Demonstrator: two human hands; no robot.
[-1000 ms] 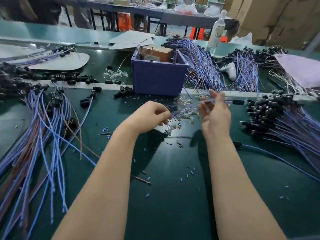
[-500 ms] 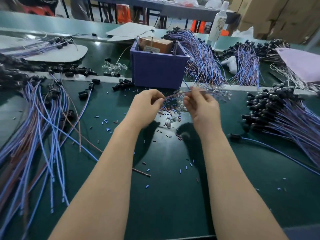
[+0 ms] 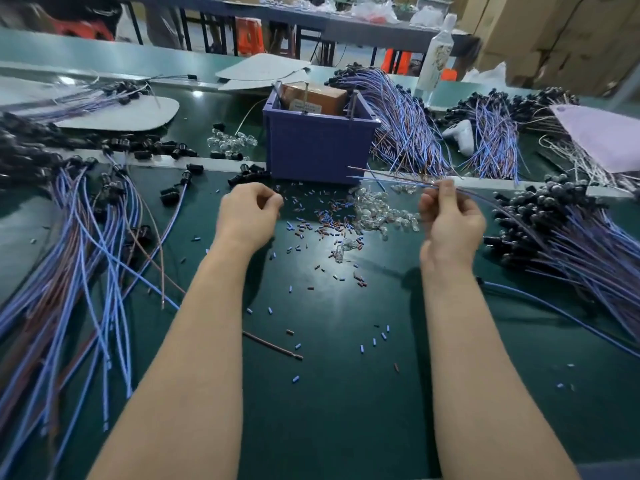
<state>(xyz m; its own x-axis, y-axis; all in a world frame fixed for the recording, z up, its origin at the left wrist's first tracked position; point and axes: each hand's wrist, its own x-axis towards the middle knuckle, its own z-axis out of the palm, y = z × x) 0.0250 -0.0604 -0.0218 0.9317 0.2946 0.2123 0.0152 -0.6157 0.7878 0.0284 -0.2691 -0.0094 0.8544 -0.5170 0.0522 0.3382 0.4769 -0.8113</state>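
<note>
Dark green tabletop (image 3: 329, 410), glossy, with white glare patches (image 3: 197, 94) from overhead light; pale strip (image 3: 214, 163) running across it from left to right; teal raised ledge (image 3: 104, 53) along its far side. Behind: long grey table (image 3: 346, 26) on dark metal legs, orange stools (image 3: 249, 38) beneath it, red stool (image 3: 83, 29) at far left. Upper right: stacked brown cardboard cartons (image 3: 554, 29).

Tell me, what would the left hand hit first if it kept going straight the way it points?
Probably the black sockets lying just ahead of the left hand, then the purple bin behind them; depth is hard to judge.
</note>
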